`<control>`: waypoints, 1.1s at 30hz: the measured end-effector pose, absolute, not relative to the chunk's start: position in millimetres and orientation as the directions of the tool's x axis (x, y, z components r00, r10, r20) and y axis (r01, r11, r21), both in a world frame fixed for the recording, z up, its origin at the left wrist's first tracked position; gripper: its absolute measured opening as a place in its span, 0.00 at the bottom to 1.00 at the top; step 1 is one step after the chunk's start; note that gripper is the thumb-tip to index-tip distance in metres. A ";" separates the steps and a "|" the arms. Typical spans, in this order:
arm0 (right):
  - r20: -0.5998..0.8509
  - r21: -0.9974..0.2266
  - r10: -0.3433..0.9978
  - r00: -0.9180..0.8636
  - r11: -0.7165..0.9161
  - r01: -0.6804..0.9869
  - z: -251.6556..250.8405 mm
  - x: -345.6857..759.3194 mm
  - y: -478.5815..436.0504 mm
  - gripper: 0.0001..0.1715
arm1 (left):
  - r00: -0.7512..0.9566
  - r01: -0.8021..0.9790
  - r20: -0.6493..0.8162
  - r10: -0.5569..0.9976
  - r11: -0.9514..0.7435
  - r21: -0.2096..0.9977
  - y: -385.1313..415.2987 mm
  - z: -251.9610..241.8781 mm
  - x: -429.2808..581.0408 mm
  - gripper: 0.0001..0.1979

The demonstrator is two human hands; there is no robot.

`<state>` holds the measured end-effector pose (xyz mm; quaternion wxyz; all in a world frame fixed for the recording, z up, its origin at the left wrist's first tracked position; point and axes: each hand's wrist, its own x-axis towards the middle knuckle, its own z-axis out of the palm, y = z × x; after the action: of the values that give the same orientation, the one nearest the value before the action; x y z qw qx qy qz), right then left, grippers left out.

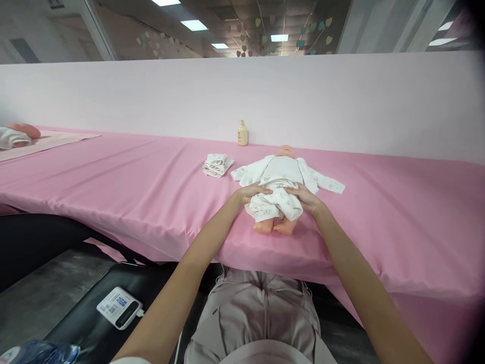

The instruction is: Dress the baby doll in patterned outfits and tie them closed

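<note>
**Left hand (253,191) and right hand (307,196) are grasping a doll's (283,167) pants (277,203)**

Just nearer than the hands, the doll's bare feet (286,227) are poking out. Between the hands, the white pants are bunching in folds, showing a small print; each hand is gripping one side. Just beyond, the doll is lying on the pink-covered table (151,167), its white top (259,169) spreading both sleeves. Beyond the left hand, folded cloth (217,165) is resting; farther, a pump bottle (242,134) is standing.

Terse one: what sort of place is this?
Probably an infant-care training room: a dressed doll lies on a long pink-covered table, what looks like a second doll lies far left, and a pump bottle stands at the back.
</note>
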<state>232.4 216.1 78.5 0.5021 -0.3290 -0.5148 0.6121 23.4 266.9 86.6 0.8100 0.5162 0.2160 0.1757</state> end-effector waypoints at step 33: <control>0.229 -0.904 0.959 -0.170 0.145 -0.403 77.1 209.2 221.8 0.21 | 0.613 -0.348 0.093 0.785 0.162 0.924 264.1 84.4 40.0 0.21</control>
<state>209.2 221.8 77.1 0.5780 -0.2848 -0.4880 0.5888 40.0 264.1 84.4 0.7325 0.5195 0.2102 0.3864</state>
